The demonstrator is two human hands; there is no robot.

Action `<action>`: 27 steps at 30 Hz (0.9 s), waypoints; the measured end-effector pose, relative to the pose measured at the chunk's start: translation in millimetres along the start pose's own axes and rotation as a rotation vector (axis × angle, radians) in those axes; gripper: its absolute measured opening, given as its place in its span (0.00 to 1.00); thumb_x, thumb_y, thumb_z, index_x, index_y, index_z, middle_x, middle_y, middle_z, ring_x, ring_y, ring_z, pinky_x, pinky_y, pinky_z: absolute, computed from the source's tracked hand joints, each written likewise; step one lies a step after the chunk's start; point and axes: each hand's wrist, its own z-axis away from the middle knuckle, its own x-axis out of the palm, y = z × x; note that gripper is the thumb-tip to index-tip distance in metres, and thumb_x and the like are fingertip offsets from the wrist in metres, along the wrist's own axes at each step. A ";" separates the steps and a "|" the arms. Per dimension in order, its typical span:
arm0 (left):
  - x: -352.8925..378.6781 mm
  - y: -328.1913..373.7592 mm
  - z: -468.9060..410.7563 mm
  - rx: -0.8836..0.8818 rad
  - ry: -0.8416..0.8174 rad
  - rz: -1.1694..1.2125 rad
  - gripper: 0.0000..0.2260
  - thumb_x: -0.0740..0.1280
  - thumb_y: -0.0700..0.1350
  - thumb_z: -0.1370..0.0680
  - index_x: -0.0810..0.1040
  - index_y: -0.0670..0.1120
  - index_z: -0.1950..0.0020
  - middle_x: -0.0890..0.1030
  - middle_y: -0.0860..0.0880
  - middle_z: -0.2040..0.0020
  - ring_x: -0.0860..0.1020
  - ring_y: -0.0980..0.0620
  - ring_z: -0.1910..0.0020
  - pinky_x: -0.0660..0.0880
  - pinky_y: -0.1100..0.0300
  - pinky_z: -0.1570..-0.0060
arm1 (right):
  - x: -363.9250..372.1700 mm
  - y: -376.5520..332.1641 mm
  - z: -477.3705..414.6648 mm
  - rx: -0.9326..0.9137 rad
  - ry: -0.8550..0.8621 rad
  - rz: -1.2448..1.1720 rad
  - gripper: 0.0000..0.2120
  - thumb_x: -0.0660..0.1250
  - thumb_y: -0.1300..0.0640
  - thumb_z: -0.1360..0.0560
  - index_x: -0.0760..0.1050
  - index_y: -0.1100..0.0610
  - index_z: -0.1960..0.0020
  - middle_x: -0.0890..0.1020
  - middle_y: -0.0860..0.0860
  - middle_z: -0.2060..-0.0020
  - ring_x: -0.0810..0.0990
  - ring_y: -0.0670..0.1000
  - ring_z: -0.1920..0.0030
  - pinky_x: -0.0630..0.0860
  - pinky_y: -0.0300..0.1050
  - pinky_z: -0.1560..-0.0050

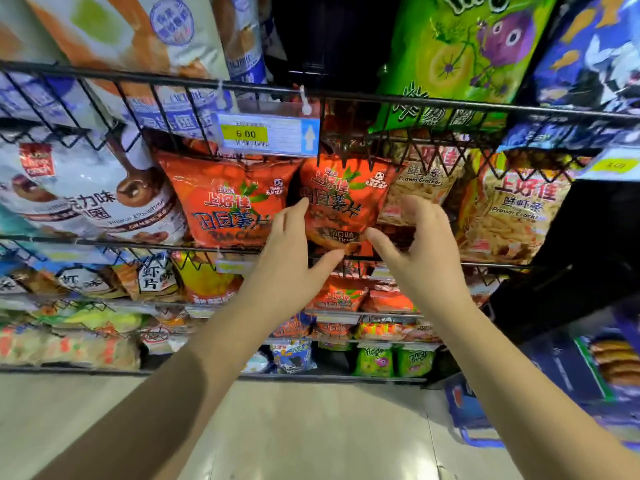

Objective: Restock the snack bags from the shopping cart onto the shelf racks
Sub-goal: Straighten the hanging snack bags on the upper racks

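Note:
An orange potato-chip bag (341, 199) stands in the middle wire rack (114, 244), its top tucked behind the price tag. My left hand (294, 258) lies against the bag's left edge with straight fingers, and its thumb sits under the bottom corner. My right hand (420, 247) is spread at the bag's right side. Its thumb touches the lower right corner, while its loosely bent fingers hover in front of a prawn-cracker bag (420, 183). A second orange chip bag (228, 202) stands just to the left.
A 6.00 price tag (268, 135) hangs from the upper rack's wire. White chocolate-snack bags (86, 195) fill the left, a green bag (464, 57) sits above, and more prawn crackers (512, 216) stand right. Lower racks hold several small bags. A blue crate (588, 386) sits at the lower right on the pale floor.

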 end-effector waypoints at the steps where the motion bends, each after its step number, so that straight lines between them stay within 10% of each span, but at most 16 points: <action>1: 4.8 -2.8 -7.9 -0.033 -0.016 0.035 0.41 0.68 0.59 0.20 0.47 0.50 0.15 0.55 0.50 0.18 0.63 0.50 0.21 0.65 0.48 0.24 | 5.8 1.9 -4.9 0.058 -0.018 -0.020 0.38 0.71 0.39 0.23 0.62 0.55 0.21 0.69 0.50 0.28 0.69 0.49 0.28 0.66 0.39 0.36; 7: 34.0 -5.0 -45.9 -0.253 0.016 0.277 0.42 0.66 0.49 0.17 0.38 0.48 0.16 0.47 0.49 0.15 0.55 0.49 0.18 0.58 0.54 0.23 | 49.2 19.5 -40.3 0.104 -0.107 -0.198 0.42 0.74 0.31 0.31 0.68 0.52 0.27 0.78 0.43 0.39 0.76 0.46 0.38 0.75 0.42 0.41; 17: 54.3 -11.5 -77.3 -0.288 0.167 0.380 0.39 0.66 0.42 0.19 0.46 0.50 0.16 0.62 0.48 0.19 0.65 0.49 0.22 0.59 0.65 0.35 | 73.6 46.4 -56.9 0.105 -0.097 -0.207 0.28 0.66 0.43 0.19 0.64 0.54 0.25 0.77 0.38 0.51 0.77 0.40 0.57 0.69 0.26 0.61; 22: 60.3 -9.2 -67.0 -0.205 0.239 0.316 0.37 0.66 0.41 0.20 0.50 0.49 0.16 0.63 0.51 0.24 0.63 0.57 0.27 0.55 0.71 0.38 | 72.6 51.9 -65.2 0.052 -0.118 -0.260 0.23 0.63 0.47 0.16 0.64 0.51 0.24 0.77 0.38 0.43 0.76 0.36 0.51 0.67 0.21 0.51; 27: 64.2 -1.1 -59.5 -0.112 0.298 0.218 0.38 0.66 0.41 0.21 0.51 0.53 0.16 0.62 0.52 0.27 0.59 0.49 0.24 0.57 0.62 0.28 | 64.4 56.4 -73.8 0.032 -0.110 -0.340 0.18 0.58 0.46 0.14 0.66 0.51 0.27 0.80 0.40 0.43 0.79 0.45 0.43 0.74 0.43 0.42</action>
